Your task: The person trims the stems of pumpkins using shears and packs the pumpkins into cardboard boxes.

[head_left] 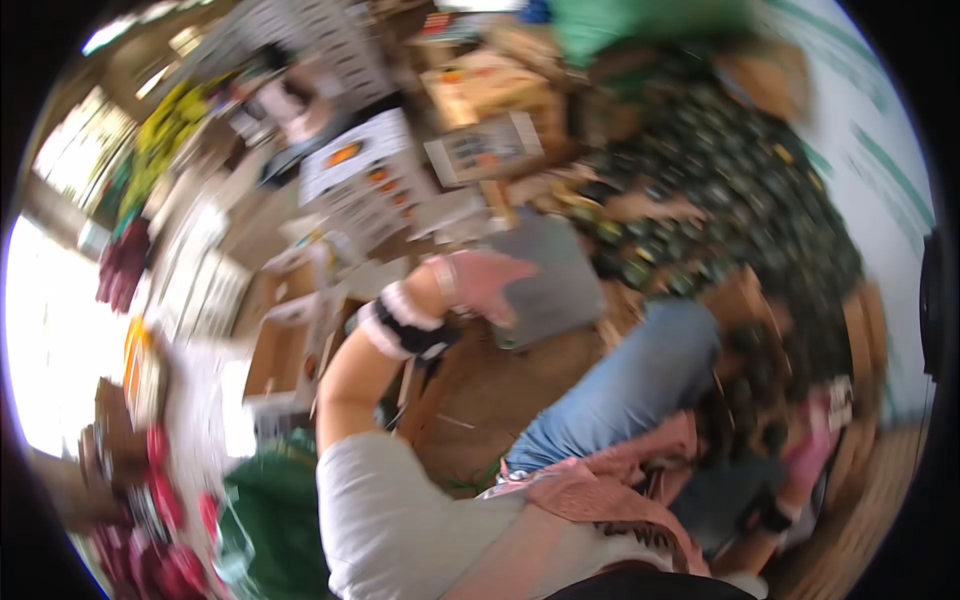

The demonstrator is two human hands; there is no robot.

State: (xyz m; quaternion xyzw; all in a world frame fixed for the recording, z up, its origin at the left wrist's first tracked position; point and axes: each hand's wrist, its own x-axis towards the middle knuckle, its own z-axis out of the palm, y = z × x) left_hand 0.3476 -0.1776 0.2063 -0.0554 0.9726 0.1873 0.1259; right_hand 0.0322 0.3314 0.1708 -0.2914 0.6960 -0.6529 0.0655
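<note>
My left hand (485, 285), in a pink glove, reaches over a flat grey plate (550, 275). Its fingers look spread, with nothing seen between them; whether it touches the plate is unclear. At the lower right is my right hand (812, 440), also gloved in pink and smeared by motion. A small pale patterned item (840, 402) shows beside its fingertips, and I cannot make out whether it is held. Between the hands and farther up lies a large heap of dark green round produce (720, 190).
Printed cartons (365, 180) stand beyond my left hand, with an open cardboard box (283, 350) nearer. A green bag (275, 510) sits at the lower left. Another person (290, 105) is at the upper left. My bent knee (670, 335) is between my hands.
</note>
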